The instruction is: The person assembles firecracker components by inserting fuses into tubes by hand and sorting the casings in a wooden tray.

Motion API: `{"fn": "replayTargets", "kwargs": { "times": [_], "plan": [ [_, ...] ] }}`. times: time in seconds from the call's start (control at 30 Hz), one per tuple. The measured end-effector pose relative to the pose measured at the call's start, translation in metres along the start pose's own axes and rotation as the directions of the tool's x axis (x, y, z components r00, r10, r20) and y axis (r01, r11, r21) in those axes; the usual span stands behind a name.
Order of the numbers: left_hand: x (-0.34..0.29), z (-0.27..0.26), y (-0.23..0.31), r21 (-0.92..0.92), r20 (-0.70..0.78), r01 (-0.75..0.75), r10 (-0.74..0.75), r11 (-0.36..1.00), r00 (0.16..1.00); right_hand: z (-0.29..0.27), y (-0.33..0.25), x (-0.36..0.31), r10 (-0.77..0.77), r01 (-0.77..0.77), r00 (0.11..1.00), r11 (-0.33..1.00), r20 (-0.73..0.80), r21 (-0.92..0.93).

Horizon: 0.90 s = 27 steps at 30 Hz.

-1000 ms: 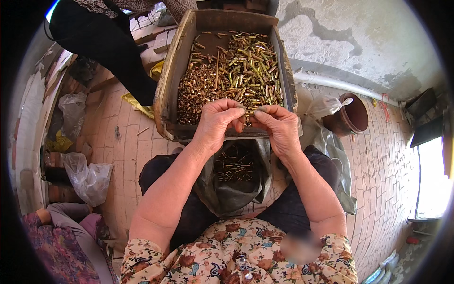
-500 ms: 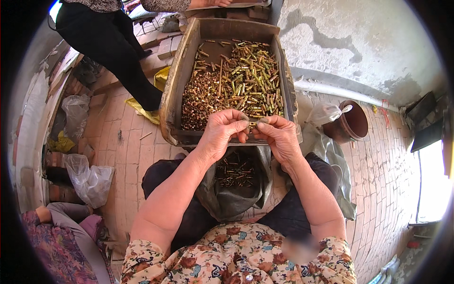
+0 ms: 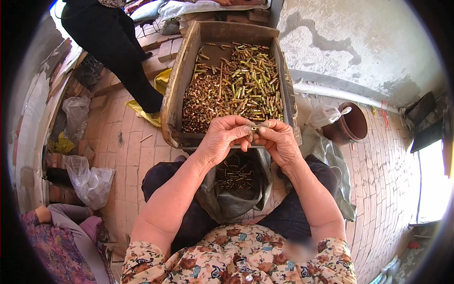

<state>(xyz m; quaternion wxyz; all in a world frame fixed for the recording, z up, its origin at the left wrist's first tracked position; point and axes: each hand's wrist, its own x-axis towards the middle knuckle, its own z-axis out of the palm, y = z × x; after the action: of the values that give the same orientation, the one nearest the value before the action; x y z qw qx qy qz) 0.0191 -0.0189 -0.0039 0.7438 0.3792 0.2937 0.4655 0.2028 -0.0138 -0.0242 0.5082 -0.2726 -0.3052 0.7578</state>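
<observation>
We saw the metal piece (image 3: 255,128) pinched by the fingers of both left hand (image 3: 220,137) and right hand (image 3: 280,143), its long axis apparently running crosswise between them, neither hand nearer, against the near end of the tray (image 3: 178,80).

tray (image 3: 236,30): short pieces (image 3: 205,102) left, long pieces (image 3: 255,85) right | sack (image 3: 236,206) nearside of tray | bucket (image 3: 353,124) right of tray

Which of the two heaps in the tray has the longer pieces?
The right-hand heap: its pieces are long, slim and mostly yellowish, while the left-hand heap holds short, coppery bits.
</observation>
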Motion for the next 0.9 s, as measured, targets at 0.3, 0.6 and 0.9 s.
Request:
{"fn": "replayTargets", "kwargs": {
  "times": [0.3,0.6,0.9],
  "plan": [
    [-0.003,0.003,-0.001,0.022,0.028,-0.052,0.052,0.998,0.998,-0.002,-0.001,0.000,0.054,-0.055,0.997,0.998,0.055,0.015],
    [-0.017,0.009,0.017,0.461,0.017,-0.042,0.038,0.886,0.999,0.001,-0.024,-0.006,0.161,-0.084,0.980,0.868,0.116,-0.490],
    [-0.130,0.064,0.102,0.748,0.546,-0.653,0.675,-0.124,0.497,0.019,-0.021,-0.011,0.288,0.070,0.908,0.610,0.303,-0.790]
  ]
}}
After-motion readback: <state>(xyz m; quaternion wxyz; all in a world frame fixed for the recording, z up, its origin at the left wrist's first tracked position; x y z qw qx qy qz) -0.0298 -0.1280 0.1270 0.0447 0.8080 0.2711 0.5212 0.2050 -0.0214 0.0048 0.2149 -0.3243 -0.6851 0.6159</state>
